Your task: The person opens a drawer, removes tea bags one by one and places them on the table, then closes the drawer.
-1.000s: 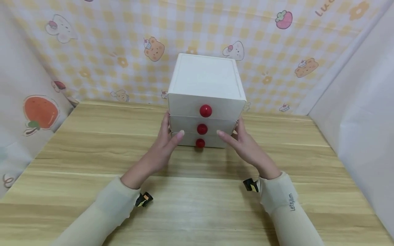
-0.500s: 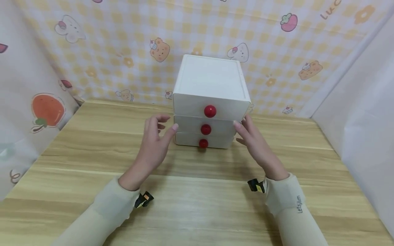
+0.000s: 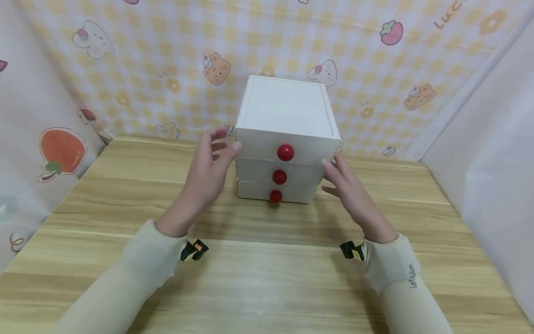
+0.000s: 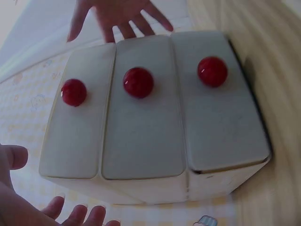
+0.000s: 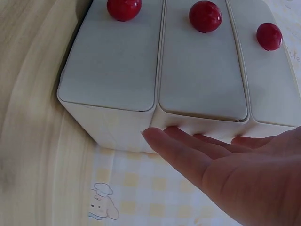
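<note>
A white three-tier drawer box [image 3: 288,105] stands on the table, each drawer front bearing a round red knob: the top knob [image 3: 285,152], the middle knob [image 3: 279,176] and the bottom knob [image 3: 276,196]. All its drawers are pushed in. My left hand [image 3: 203,174] is raised at the left of the top drawer, fingers loosely bent, apart from the box in the left wrist view. On the other side, my right hand [image 3: 353,197] has its fingers extended along the box's right wall [image 5: 127,127], fingertips right at the middle tier. Neither hand holds anything.
A wood-grain table [image 3: 258,278] lies under both forearms. Behind the box hangs a yellow checked cloth [image 3: 167,55] with cartoon prints. White side sheets [image 3: 496,153] flank the table. Small black devices [image 3: 193,250] sit at the sleeve cuffs.
Both hands, earlier against the lower sides of the box, have loosened from it. The left moved out left and then up; the right shifted slightly outward. The view also turned a little.
</note>
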The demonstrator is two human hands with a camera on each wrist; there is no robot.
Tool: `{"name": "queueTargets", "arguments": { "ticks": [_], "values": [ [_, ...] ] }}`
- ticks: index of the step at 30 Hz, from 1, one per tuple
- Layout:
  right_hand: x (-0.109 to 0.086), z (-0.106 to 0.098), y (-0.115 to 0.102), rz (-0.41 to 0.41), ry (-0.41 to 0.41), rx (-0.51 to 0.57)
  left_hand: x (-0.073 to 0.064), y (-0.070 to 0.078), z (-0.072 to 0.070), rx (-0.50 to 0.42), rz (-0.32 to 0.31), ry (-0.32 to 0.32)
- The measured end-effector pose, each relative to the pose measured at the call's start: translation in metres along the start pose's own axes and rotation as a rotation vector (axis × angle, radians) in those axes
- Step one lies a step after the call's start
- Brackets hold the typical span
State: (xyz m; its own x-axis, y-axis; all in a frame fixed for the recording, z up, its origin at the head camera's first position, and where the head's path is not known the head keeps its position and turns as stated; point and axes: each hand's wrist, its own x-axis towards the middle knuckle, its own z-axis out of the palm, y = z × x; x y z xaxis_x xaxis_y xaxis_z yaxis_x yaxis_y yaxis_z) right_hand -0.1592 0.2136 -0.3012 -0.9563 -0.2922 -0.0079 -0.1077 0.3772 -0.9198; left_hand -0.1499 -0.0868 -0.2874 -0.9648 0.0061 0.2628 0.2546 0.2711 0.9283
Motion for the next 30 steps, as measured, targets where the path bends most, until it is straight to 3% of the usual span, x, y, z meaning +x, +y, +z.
{"name": "queueTargets", "arguments": {
  "ticks": [5,10,15,20,23,30],
  "values": [
    [0.000,-0.003,-0.004,-0.002,-0.002,-0.016,0.027,0.017,-0.006,-0.016,-0.044,-0.036],
    [-0.003,-0.003,-0.009,-0.004,0.055,-0.005,0.054,0.034,-0.010,0.023,-0.170,-0.093],
    [-0.009,0.000,-0.019,-0.026,0.252,0.109,0.071,0.048,-0.005,0.042,-0.284,-0.157],
    [-0.014,0.003,-0.027,-0.120,0.450,0.354,0.084,0.051,0.003,0.050,-0.311,-0.141],
    [-0.017,0.005,-0.030,-0.150,0.430,0.410,0.095,0.052,0.007,0.081,-0.322,-0.142],
    [-0.013,0.014,-0.029,-0.088,0.213,0.403,0.120,0.056,0.012,0.142,-0.318,-0.325]
  ]
}}
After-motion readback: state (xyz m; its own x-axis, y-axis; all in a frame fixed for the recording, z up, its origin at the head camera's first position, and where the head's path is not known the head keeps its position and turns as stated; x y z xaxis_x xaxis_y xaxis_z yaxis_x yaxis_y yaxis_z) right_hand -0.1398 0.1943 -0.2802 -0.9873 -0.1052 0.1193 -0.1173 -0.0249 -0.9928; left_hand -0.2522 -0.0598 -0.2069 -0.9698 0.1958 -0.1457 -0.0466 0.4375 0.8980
